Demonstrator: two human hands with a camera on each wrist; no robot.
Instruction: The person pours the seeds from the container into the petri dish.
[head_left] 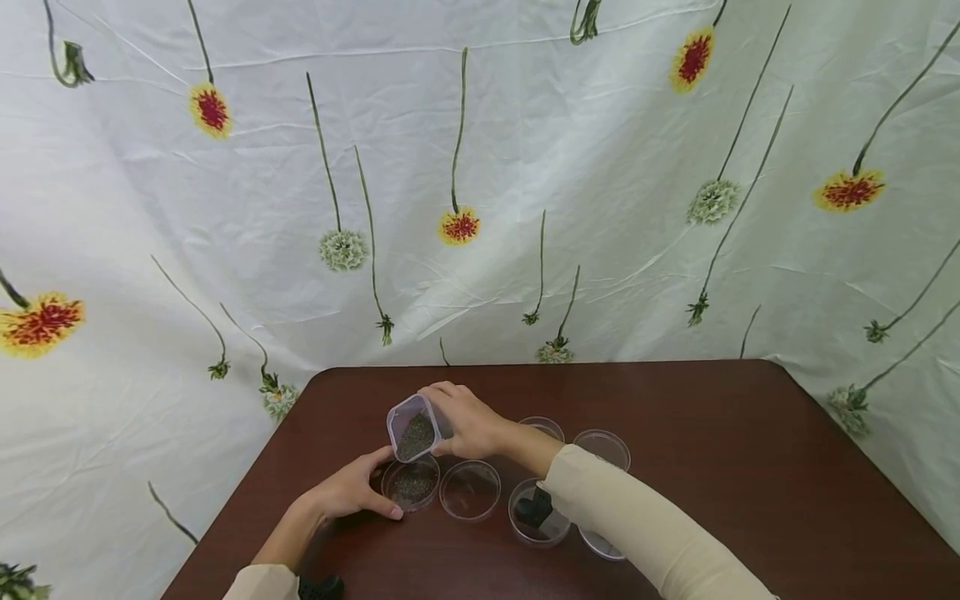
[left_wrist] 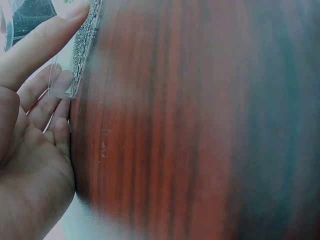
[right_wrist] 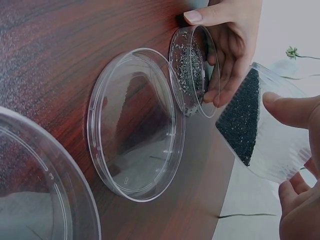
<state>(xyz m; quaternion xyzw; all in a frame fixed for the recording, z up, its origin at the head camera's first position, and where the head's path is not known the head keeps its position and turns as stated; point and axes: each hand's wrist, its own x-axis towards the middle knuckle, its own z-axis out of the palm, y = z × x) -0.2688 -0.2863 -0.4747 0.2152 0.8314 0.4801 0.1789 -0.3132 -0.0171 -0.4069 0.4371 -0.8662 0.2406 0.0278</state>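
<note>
My right hand point(head_left: 468, 423) grips a clear, squarish plastic container point(right_wrist: 287, 155) by its sides. It is tilted, and dark grains point(right_wrist: 242, 120) lie banked against one wall. Below its mouth stands a round, clear petri dish point(head_left: 411, 507) with grey-black grains point(right_wrist: 187, 70) spread in it. Around that dish curl the thumb and fingers of my left hand point(head_left: 348, 492), holding it on the table. The left wrist view shows only an edge of the dish point(left_wrist: 60, 92) between thumb and fingers. Whether grains are falling right now I cannot tell.
Just right of the held dish is another clear petri dish point(head_left: 471, 518). Further right stand several more point(head_left: 602, 433), partly covered by my right forearm. A black object point(head_left: 534, 508) overlaps one by the cuff. A flower-printed cloth point(head_left: 420, 292) hangs behind the brown table point(head_left: 712, 433).
</note>
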